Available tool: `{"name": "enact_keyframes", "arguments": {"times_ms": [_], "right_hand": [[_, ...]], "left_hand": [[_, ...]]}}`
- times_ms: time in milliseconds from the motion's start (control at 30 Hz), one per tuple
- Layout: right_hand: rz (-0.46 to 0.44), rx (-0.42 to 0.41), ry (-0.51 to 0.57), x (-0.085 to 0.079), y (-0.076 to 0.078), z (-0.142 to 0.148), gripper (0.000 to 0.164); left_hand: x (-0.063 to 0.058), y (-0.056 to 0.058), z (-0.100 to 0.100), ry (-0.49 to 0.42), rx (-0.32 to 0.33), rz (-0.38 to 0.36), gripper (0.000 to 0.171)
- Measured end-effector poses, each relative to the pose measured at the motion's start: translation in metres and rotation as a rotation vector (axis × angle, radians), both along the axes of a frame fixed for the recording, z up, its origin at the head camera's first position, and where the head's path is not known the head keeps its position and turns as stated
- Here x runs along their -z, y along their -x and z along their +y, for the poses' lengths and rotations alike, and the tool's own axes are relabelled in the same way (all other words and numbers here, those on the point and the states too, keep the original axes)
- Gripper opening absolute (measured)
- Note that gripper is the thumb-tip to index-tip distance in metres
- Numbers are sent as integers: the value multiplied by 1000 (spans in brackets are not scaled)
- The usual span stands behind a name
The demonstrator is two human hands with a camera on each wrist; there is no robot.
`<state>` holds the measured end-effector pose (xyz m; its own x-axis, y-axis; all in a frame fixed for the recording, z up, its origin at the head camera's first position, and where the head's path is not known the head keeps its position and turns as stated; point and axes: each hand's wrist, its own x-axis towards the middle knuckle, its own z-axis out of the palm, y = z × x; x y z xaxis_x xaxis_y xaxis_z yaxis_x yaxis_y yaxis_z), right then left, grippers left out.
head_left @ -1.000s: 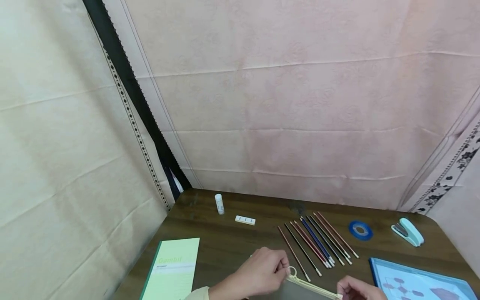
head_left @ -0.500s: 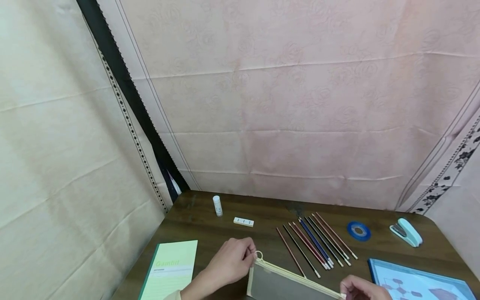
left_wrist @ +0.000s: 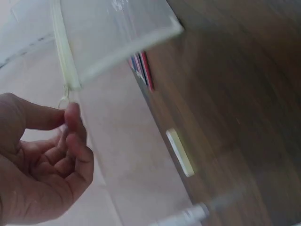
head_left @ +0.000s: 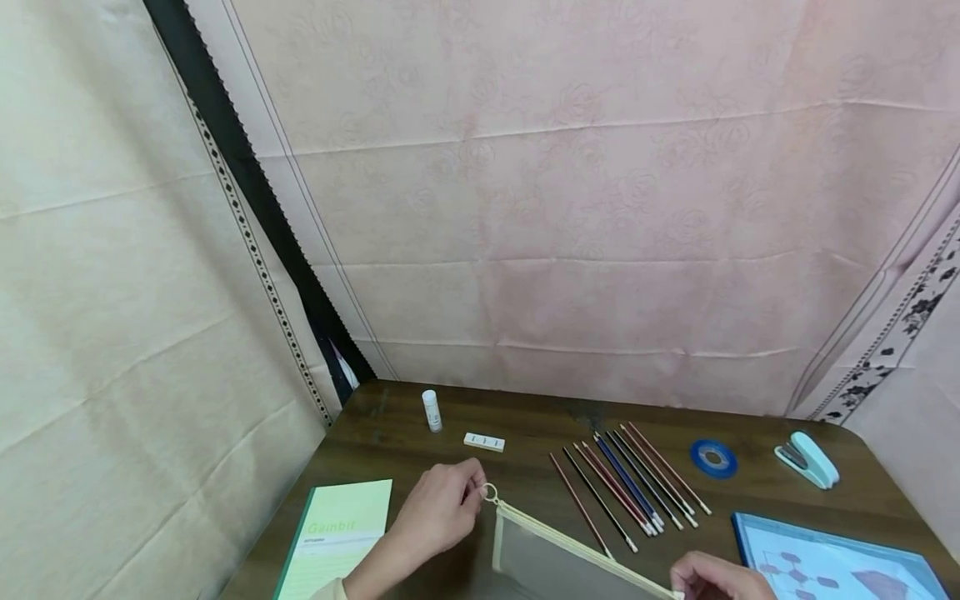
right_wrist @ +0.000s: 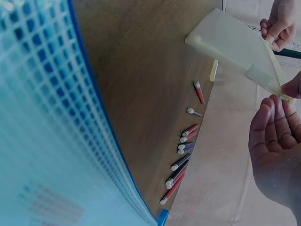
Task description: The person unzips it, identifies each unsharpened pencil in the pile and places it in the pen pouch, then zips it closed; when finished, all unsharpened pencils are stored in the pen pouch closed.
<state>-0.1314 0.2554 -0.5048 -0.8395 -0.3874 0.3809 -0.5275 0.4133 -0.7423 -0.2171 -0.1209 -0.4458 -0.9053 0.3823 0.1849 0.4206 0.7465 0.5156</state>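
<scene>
A see-through zip pouch (head_left: 558, 557) with pale yellow edging is stretched between both hands near the front of the desk. At its upper left corner, my left hand (head_left: 441, 510) pinches the zipper's pull ring (head_left: 496, 492) between thumb and forefinger. My right hand (head_left: 718, 577) pinches the opposite end of the zipper; its lower part is cut off by the frame. In the right wrist view the pouch (right_wrist: 230, 40) hangs above the desk and looks flat, and in the left wrist view the ring touches the fingertips of the left hand (left_wrist: 56, 160).
Several pencils (head_left: 628, 483) lie in a row behind the pouch. A green notebook (head_left: 341, 533) is at left, a blue zip folder (head_left: 840, 558) at right. Along the back are a glue stick (head_left: 432, 412), a small white block (head_left: 484, 442), blue tape (head_left: 696, 459) and a stapler (head_left: 808, 461).
The left hand has moved left and slightly up with the pull ring, along to the pouch's left corner. More of the pouch now shows. My right hand stays nearly in place.
</scene>
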Motion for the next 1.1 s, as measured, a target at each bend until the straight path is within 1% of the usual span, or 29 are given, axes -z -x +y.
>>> {"name": "enact_keyframes", "arguments": {"times_ms": [100, 200, 267, 333, 400, 433, 467, 567, 600, 633, 667, 700, 733, 767, 800, 867, 900, 967, 1033, 1100], "right_hand": [[-44, 9, 3, -4, -2, -1, 31], [-116, 42, 3, -7, -1, -6, 27], [-118, 62, -5, -8, 1, -9, 25], [-99, 89, -21, -7, 2, -11, 26], [-48, 76, -27, -4, 4, -11, 29], [-14, 51, -23, -1, 5, -9, 31], [21, 6, -8, 3, 7, -6, 33], [143, -227, 60, 13, 19, 5, 42], [167, -280, 76, 16, 22, 7, 44], [175, -308, 84, 17, 22, 10, 45], [175, -302, 81, 16, 21, 11, 45], [175, -271, 70, 16, 19, 10, 44], [169, -223, 54, 15, 16, 10, 44], [156, -189, 40, 13, 14, 8, 43], [157, -179, 29, 13, 14, 7, 42], [208, -214, 3, 12, 18, 6, 43], [256, -259, -3, 12, 21, 5, 45], [311, -327, -10, 13, 26, 5, 48], [373, -337, -28, 13, 29, 3, 50], [396, -309, -43, 14, 28, 0, 51]], "left_hand": [[0, 1, -3, 6, -22, 16, 10], [0, 3, -7, 3, -27, 8, 10], [0, 4, -10, -26, -36, -3, 10], [1, 5, -11, -76, -44, -24, 9], [3, 6, -10, -157, -53, -65, 9], [5, 6, -9, -204, -52, -92, 9], [7, 6, -8, -246, -48, -118, 9], [13, 5, -4, -357, -31, -198, 9], [15, 4, -3, -374, -28, -216, 9], [18, 4, -1, -377, -28, -229, 11], [20, 4, 1, -366, -33, -235, 13], [22, 3, 2, -344, -44, -242, 16], [23, 2, 3, -320, -52, -260, 21], [25, 0, 4, -303, -52, -290, 26], [27, -2, 4, -291, -46, -332, 32], [32, -6, 5, -294, -10, -435, 43], [34, -8, 7, -315, 14, -492, 47], [38, -12, 12, -375, 49, -576, 53], [40, -12, 17, -425, 76, -599, 54], [42, -12, 23, -459, 85, -600, 56]]}}
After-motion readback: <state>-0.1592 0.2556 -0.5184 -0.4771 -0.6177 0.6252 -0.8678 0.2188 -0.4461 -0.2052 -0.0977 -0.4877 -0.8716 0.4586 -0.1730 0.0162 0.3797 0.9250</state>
